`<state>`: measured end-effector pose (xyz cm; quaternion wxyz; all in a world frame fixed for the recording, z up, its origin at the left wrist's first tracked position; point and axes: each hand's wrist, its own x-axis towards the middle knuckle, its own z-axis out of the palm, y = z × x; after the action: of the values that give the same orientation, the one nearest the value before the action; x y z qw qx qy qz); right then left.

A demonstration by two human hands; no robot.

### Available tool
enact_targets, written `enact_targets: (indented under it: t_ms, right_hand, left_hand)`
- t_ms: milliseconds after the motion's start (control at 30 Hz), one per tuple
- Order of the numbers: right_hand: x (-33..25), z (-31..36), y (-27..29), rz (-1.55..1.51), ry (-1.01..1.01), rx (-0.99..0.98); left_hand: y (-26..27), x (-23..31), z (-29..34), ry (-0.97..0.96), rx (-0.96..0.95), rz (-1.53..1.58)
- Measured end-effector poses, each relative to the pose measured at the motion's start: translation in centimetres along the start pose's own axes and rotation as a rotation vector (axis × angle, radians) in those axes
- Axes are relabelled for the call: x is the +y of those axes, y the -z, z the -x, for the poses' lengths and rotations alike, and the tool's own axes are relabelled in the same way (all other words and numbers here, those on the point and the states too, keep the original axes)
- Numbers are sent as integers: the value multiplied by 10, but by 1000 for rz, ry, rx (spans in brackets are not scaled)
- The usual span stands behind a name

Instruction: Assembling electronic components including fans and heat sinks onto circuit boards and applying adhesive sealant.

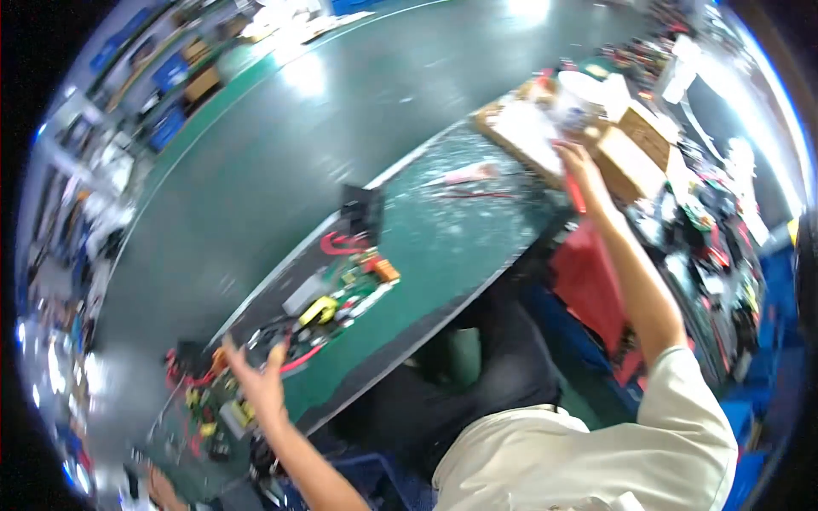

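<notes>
The left hand (262,383) has its grip apart, thumb and fingers spread, with nothing seen between them. The right hand (586,175) is stretched out beside a tray (521,128), a red strip (574,196) at its palm; blur hides whether its grip is closed on that, so I cannot tell.

The left fingers are near two boards on the tabletop (443,243): one (348,277) to their right, crowded with yellow and orange parts, and another (232,417) to their left. A red lead (300,361) runs just beside the thumb. With hands this far apart, it would be best to steady a board by its edges, keep the fingers off the tall parts and avoid snagging the lead.

Farther out, a tube (467,174) and a thin red rod (477,195) lie between the boards and the tray; the right forearm should probably come back clear of both. Boxes (635,162) crowd the tray's far side, so a slow, narrow reach seems safest there.
</notes>
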<state>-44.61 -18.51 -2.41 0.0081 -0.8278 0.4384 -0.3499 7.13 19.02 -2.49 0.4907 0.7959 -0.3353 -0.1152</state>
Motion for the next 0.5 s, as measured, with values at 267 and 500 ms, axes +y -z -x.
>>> enact_targets:
  t_ms: [267,500]
  right_hand:
    - [-66,-22,14,-34,-75,17]
    - [-211,33,-26,-566,55,-288]
  left_hand:
    - [-4,46,-22,548,-66,622]
    - [-20,66,-156,357,45,790]
